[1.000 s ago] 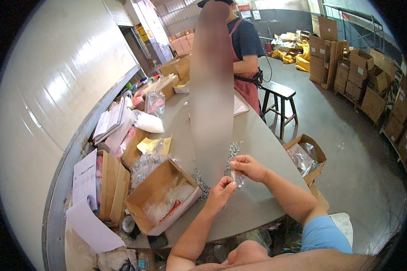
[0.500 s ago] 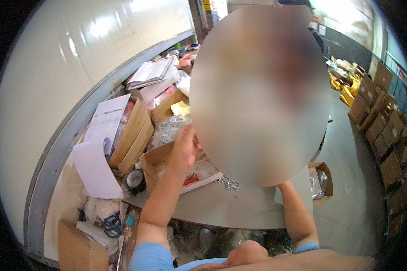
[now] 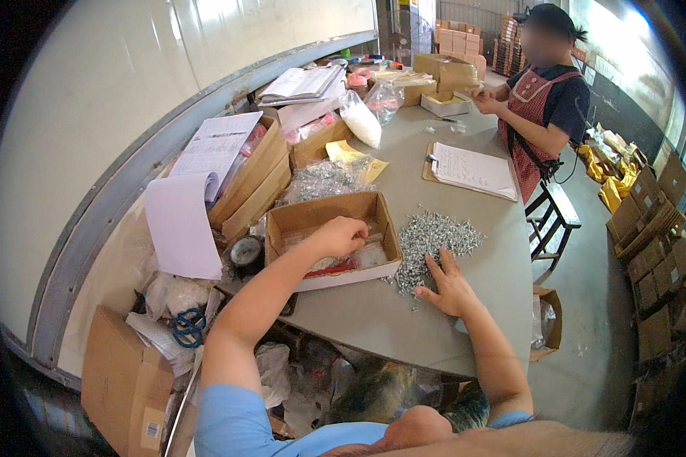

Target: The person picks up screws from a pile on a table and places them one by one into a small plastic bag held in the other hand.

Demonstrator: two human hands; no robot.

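A pile of small silvery screws [image 3: 427, 242] is spread on the grey table. My right hand [image 3: 451, 288] rests at the pile's near right edge, its fingers stretched and spread with the tips among the screws. To the left stands an open cardboard box [image 3: 331, 209] with clear plastic bags and a red item [image 3: 334, 268] inside. My left hand [image 3: 341, 238] is over this box, palm down, with its fingers curled together. Whatever may be between those fingertips is hidden.
A clipboard with paper [image 3: 472, 169] lies beyond the screws. Bagged metal parts [image 3: 324, 179], open cartons [image 3: 255, 171] and papers [image 3: 213, 152] crowd the left side. At the far right a co-worker [image 3: 545, 107] stands by the table near a dark stool [image 3: 554, 217].
The view has shifted. My left hand has come from the box's far side to over its inside. My right hand, covered by a blurred patch before, now shows on the screws.
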